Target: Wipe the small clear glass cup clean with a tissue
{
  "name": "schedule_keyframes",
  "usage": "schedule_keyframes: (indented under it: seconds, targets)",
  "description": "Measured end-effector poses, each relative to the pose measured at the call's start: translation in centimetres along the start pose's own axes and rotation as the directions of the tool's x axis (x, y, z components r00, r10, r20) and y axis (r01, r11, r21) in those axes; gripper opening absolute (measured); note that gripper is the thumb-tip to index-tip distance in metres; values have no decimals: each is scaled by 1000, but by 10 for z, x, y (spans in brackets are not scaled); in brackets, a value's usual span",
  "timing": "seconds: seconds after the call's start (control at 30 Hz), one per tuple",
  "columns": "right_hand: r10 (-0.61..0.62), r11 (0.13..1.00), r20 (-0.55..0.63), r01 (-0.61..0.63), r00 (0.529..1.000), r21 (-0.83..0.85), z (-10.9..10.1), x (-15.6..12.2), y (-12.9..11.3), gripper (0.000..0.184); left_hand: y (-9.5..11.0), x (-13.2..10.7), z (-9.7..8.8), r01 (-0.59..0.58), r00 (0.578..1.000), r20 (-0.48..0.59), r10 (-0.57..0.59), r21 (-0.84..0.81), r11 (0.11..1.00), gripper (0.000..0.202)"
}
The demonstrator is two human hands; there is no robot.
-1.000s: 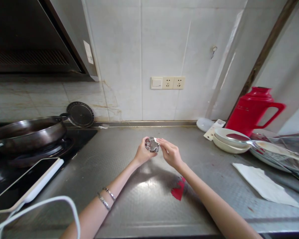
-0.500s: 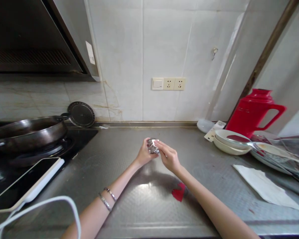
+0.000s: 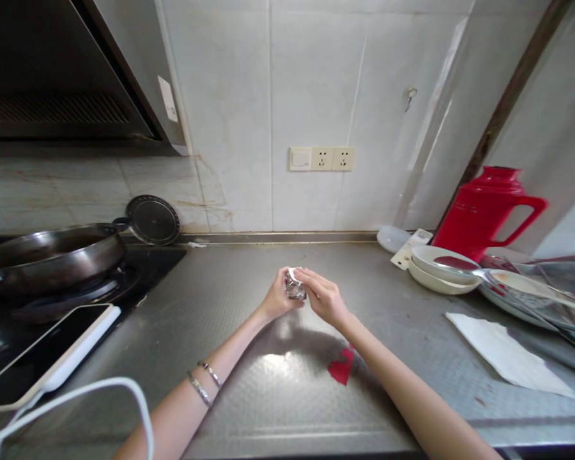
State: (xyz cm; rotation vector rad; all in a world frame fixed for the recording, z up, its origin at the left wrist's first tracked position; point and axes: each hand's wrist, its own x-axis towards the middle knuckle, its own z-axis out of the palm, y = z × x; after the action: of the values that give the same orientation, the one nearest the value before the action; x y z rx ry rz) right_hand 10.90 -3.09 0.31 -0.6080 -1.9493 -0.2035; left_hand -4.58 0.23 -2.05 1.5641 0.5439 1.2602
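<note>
My left hand (image 3: 273, 299) is wrapped round a small shiny, clear-looking glass container (image 3: 296, 291), held up above the metal counter. From the other side, my right hand (image 3: 326, 299) bends its fingers over the container's top and presses a small white piece (image 3: 292, 275), like tissue, against it. The right fingers hide much of the container's upper side, so its exact shape is hard to make out. A red scrap (image 3: 341, 367) lies on the counter below my right forearm.
At left are a phone (image 3: 48, 351) with a white cable (image 3: 110, 382) and a pan (image 3: 57, 255) on the stove. A folded paper towel (image 3: 508, 354), stacked bowls (image 3: 443, 281), plates and a red thermos (image 3: 483, 211) stand at right.
My right fingers have shifted slightly across the top of the container with the white piece. My left hand keeps its hold. The whole view has drifted a little.
</note>
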Motion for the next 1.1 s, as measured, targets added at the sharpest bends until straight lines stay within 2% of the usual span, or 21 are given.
schedule_keyframes:
  seconds: [0.07,0.13,0.33,0.5,0.7,0.77,0.83,0.9,0.97,1.03,1.1]
  targets:
    - [92,996,-55,-92,994,16,1,-1,2,39,1,-1,1,21,1000,-3,-21,11,1000,79]
    - [135,991,-85,-133,987,26,3,-1,2,37,2,-1,2,37,999,-1,-37,-6,999,81]
    - [101,993,-71,-96,992,68,4,1,-7,37,4,0,2,-2,1000,18,3,-59,998,76]
    - [281,959,-150,-270,948,91,2,3,-7,30,8,-1,4,84,996,-41,-85,-37,996,75]
    - [184,978,-124,-169,975,122,3,5,-15,31,9,1,1,61,998,-24,-62,-68,996,77]
    - [244,964,-134,-225,961,141,3,5,-14,29,11,1,1,85,996,-27,-87,-55,995,74]
    - [345,933,-164,-319,924,165,3,6,-13,26,12,0,2,110,993,-37,-111,-32,993,71]
    - [397,913,-180,-368,900,174,3,6,-12,25,13,0,2,113,993,-33,-114,-15,993,70]
    - [332,940,-172,-310,927,141,3,6,-15,27,13,1,0,92,996,-21,-92,-1,996,69]
    - [156,985,-93,-148,983,84,3,6,-19,33,12,3,-3,64,998,-22,-63,51,997,61]
    - [-35,999,24,34,999,33,3,5,-21,40,11,5,-7,31,999,-38,-26,126,992,53]
